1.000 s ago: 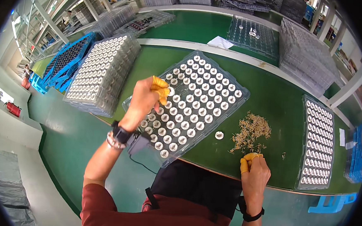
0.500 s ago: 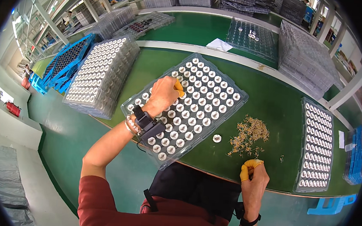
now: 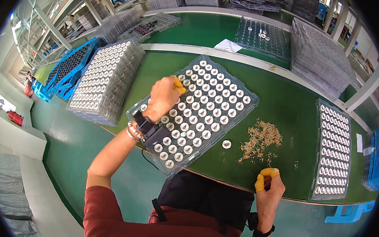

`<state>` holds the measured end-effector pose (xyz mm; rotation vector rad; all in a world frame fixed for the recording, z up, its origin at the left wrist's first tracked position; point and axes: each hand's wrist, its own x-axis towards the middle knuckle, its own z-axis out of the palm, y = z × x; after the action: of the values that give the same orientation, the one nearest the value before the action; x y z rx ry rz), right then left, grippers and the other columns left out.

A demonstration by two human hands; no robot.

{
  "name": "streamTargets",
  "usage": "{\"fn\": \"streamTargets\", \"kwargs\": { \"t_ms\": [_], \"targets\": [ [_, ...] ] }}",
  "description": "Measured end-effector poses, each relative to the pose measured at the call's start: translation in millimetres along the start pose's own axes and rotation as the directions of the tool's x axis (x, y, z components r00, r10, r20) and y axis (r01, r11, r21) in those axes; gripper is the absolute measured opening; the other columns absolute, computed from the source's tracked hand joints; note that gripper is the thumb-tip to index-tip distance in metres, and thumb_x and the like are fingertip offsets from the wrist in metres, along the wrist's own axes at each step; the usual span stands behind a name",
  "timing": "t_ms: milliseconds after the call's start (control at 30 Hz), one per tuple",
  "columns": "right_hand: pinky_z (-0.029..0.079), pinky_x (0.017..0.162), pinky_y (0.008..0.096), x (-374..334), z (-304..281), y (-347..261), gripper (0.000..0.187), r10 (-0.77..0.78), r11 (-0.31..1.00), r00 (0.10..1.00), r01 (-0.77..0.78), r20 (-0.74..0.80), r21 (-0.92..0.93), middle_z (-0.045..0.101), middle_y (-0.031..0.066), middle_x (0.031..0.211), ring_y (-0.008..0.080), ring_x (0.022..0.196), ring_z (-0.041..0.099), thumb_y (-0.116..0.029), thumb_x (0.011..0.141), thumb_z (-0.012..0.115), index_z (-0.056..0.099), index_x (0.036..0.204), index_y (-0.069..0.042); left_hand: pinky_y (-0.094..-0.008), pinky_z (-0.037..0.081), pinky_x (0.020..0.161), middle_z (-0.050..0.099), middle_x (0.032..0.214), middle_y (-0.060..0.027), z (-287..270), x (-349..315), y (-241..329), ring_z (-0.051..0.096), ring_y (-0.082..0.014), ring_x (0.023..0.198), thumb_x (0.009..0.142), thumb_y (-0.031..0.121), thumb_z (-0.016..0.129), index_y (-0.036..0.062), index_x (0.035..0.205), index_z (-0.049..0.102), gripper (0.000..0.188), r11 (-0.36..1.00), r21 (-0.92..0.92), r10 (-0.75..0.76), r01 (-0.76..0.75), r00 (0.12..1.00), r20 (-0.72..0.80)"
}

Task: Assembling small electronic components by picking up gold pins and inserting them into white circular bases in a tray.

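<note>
A clear plastic tray (image 3: 247, 105) lies slanted on the green bench, filled with rows of round white discs that have dark centres. Over its upper left part is my left hand (image 3: 165, 94), with yellow covers on the fingertips. Those fingers are closed together among the discs; whatever they grip is hidden. My right hand (image 3: 271, 187), also in yellow finger covers, is at the bench's front edge. Its thumb and finger are pinched, and anything between them is too small to make out. Just beyond it is a pile of tiny orange-and-silver wired parts (image 3: 262, 140). One loose white disc (image 3: 226, 144) lies between pile and tray.
Stacked filled trays (image 3: 106, 76) stand at the left, beside blue crates (image 3: 69, 65). Another filled tray (image 3: 333, 149) lies at the right. Behind a white rail are a sparsely filled tray (image 3: 264, 38), white paper (image 3: 228, 45) and a tall tray stack (image 3: 319, 59).
My left hand has shifted up and to the left over the tray, uncovering some discs. My right hand is slightly farther right, still pinched.
</note>
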<state>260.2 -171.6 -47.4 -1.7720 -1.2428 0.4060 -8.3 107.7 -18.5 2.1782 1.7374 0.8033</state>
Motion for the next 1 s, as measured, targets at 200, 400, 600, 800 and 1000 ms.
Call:
{"fn": "streamTargets", "kwargs": {
  "t_ms": [200,400,600,800,1000],
  "targets": [
    [0.041,0.053,0.0274,-0.3,-2.1,0.6,0.015,0.0,1.0,1.0,0.0,-0.012,0.017,0.057,0.0051,0.071,0.014,0.057,0.049,0.006,0.077,0.067,0.06,0.088,-0.002,-0.0396,0.05,0.069,0.069,0.078,-0.018,-5.1,8.1,-10.5,0.067,-0.033,0.076,0.078,0.008,0.07,0.0051,0.092,0.069,0.014,0.983,0.18,0.037,-0.039,0.999,0.014],
    [0.041,0.053,0.0268,-2.4,-2.4,1.5,0.016,-0.022,1.0,0.999,0.022,-0.031,-0.002,0.056,0.0044,0.071,0.0136,0.057,0.048,0.005,0.077,0.067,0.06,0.088,-0.003,-0.0395,0.052,0.072,0.069,0.079,-0.0164,-3.3,12.6,-10.5,0.068,-0.0326,0.079,0.075,0.009,0.073,0.004,0.09,0.069,0.016,0.978,0.187,0.086,-0.091,0.996,0.03],
    [0.042,0.054,0.0255,-1.4,-2.1,-0.6,0.016,-0.037,0.999,0.999,0.038,-0.038,0.026,0.057,0.0033,0.072,0.0127,0.058,0.049,0.006,0.075,0.067,0.06,0.087,-0.003,-0.0338,0.053,0.063,0.07,0.08,-0.0166,-18.7,6.3,-7.3,0.068,-0.0262,0.067,0.072,0.005,0.077,0.0003,0.084,0.066,0.017,0.996,-0.063,0.058,-0.063,0.995,-0.084],
    [0.048,0.068,0.0226,-4.5,-0.7,2.3,0.01,0.131,0.864,0.99,-0.139,0.052,0.483,0.061,0.0024,0.083,0.0093,0.073,0.058,0.004,0.085,0.064,0.059,0.092,-0.001,-0.02,0.047,0.049,0.068,0.083,-0.0084,-42.5,-75.9,62.4,0.064,-0.0108,0.069,0.078,-0.015,0.055,-0.003,0.096,0.063,0.023,0.701,-0.675,-0.026,0.231,0.954,0.3],
    [0.049,0.073,0.023,-13.5,14.4,-21.9,0.013,0.046,0.653,0.988,-0.139,0.144,0.745,0.063,0.004,0.089,0.0099,0.08,0.06,0.005,0.084,0.065,0.06,0.094,0.0,-0.0245,0.054,0.055,0.066,0.092,-0.0077,8.6,-181.0,101.1,0.066,-0.0131,0.077,0.085,-0.007,0.067,0.0001,0.099,0.059,0.018,0.339,-0.78,0.169,0.526,0.781,0.601]
  ]
}}
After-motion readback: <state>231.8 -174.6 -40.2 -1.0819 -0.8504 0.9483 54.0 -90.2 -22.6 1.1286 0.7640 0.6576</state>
